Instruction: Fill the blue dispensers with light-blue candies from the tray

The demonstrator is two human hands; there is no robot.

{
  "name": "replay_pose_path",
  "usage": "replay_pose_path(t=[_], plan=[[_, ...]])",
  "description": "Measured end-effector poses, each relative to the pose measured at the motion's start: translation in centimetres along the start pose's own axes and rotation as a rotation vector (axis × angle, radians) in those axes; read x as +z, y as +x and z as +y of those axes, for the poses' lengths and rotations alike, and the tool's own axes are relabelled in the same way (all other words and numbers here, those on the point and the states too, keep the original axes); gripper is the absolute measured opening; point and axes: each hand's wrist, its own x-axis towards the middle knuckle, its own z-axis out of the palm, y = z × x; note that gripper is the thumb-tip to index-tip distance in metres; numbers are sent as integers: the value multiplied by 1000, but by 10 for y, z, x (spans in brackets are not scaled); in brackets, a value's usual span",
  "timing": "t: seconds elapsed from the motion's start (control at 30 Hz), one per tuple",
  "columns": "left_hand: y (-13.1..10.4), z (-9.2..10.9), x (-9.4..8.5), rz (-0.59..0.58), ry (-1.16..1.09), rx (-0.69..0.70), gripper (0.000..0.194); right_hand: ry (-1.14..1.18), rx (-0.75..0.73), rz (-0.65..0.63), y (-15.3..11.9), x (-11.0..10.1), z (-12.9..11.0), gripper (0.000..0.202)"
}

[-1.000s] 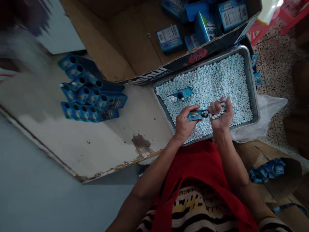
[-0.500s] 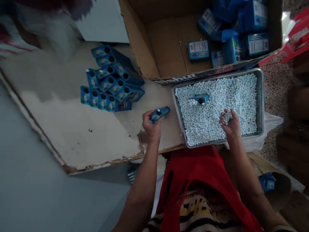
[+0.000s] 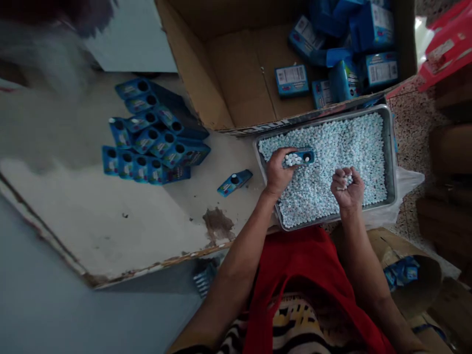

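Observation:
My left hand (image 3: 280, 169) is closed around a small blue box (image 3: 310, 155) with a round dark hole and white pellets on its top. This box is over the metal tray (image 3: 391, 152), which is spread with pale blue and white pellets (image 3: 324, 191). Over the tray's right part, my right hand (image 3: 347, 189) is turned palm up, its fingers curled around a small heap of pellets. Another blue box (image 3: 235, 182) stands by itself on the table left of the tray, with a white pellet at its hole.
Several blue boxes (image 3: 147, 137) stand grouped on the table (image 3: 155, 231) at left. A large cardboard carton (image 3: 239, 69) behind the tray holds more blue boxes. Low at right is a round brown container (image 3: 424, 280) with blue packs. The table's front edge is worn.
My left hand has put one blue box down on the table and moved right to grasp the box in the tray. My right hand's fingers have curled further over the pellets.

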Motion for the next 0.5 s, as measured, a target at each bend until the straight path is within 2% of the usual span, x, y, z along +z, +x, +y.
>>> replay_pose_path(t=[0.1, 0.17, 0.23, 0.33, 0.43, 0.5], plan=[[10, 16, -16, -114, 152, 146, 38, -84, -100, 52, -1, 6, -5, 18], [11, 24, -26, -138, 208, 166, 33, -147, -187, 70, 1, 9, -9, 20], [9, 26, -30, -104, 180, 135, 30, -212, -262, 53, 4, 15, -10, 33], [2, 24, -24, -59, 43, 42, 29, -294, -342, -38, 10, 35, -3, 49], [-6, 26, -13, -78, -52, -39, 32, -369, -432, -118, 14, 61, 10, 53], [-9, 31, -6, -97, -67, -42, 35, -456, -512, -139, 15, 75, 21, 54]])
